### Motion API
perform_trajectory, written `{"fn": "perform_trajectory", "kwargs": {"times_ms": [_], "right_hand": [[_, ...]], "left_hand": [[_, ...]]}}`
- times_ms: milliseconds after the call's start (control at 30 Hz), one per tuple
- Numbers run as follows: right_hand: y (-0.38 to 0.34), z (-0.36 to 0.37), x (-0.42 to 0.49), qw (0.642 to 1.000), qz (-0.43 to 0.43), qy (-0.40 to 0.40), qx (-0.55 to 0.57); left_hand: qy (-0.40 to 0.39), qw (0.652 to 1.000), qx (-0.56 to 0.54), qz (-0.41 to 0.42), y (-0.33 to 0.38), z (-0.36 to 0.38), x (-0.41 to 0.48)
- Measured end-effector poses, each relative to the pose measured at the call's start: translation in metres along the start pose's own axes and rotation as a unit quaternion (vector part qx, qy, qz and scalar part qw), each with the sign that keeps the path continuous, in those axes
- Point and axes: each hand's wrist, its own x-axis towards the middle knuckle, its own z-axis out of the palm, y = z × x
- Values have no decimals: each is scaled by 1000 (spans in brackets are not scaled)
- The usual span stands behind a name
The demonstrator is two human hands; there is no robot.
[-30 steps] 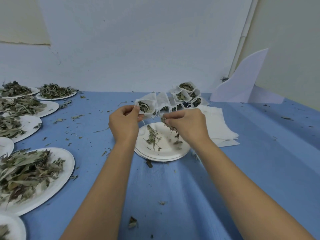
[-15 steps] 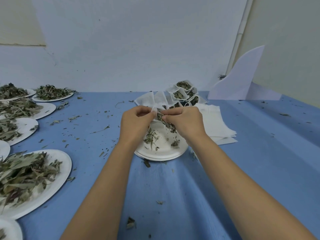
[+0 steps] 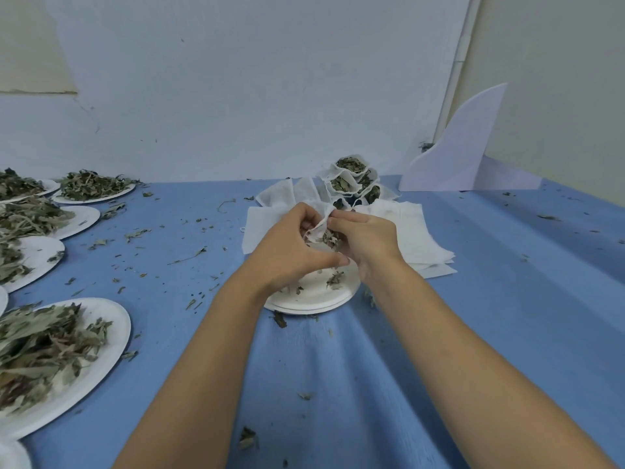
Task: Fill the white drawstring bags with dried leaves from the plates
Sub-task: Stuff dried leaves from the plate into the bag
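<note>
Over a nearly bare white plate, my left hand grips a small white drawstring bag by its rim. My right hand pinches dried leaves at the bag's mouth, its fingers touching the rim. A few leaf scraps lie on the plate. Behind the hands, several filled bags are heaped, with flat unfilled bags stacked beside them.
Several plates heaped with dried leaves line the left side, the nearest one at front left. Leaf crumbs are scattered over the blue tablecloth. A white curved board leans at the back right, against the wall.
Both hands have come together above the plate. My right hand has brought the pinch of leaves up to the bag's mouth, and my left hand has moved right with the bag.
</note>
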Motion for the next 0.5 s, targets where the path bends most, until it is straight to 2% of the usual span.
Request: {"fn": "perform_trajectory", "kwargs": {"times_ms": [100, 200, 367, 500], "right_hand": [[3, 3, -1, 1000, 5, 7, 6], [4, 10, -7, 1000, 12, -1, 29], [4, 14, -15, 999, 11, -6, 38], [4, 17, -21, 999, -6, -44, 18]], "left_hand": [[73, 996, 57, 19, -1, 7, 1], [140, 989, 49, 28, -3, 8, 1], [148, 989, 3, 2, -5, 4, 3], [178, 984, -24, -19, -10, 0, 4]]}}
